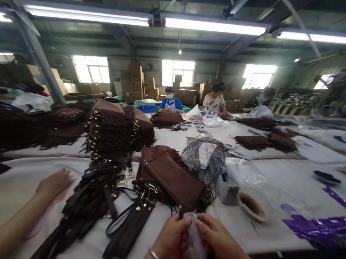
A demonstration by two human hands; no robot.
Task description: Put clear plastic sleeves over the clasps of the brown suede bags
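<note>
At the front edge of the table, my left hand (172, 235), with a bracelet on its wrist, and my right hand (215, 235) are close together with fingers pinched. Between them they hold a piece of thin translucent white plastic (195, 242). A dark tip shows above my left thumb; its kind is unclear. Just beyond my fingers lies a flat brown pouch (175, 179) with fringe, on top of other fringed pouches. Dark brown straps (131, 224) with metal clasps spread to the left of my hands.
A co-worker's hand (54, 186) reaches in from the left over the white table. Stacks of fringed brown bags (111, 125) stand behind. A tape roll (252, 205), a speckled bundle (203, 153) and purple plastic (323, 224) lie to the right. Several people sit opposite.
</note>
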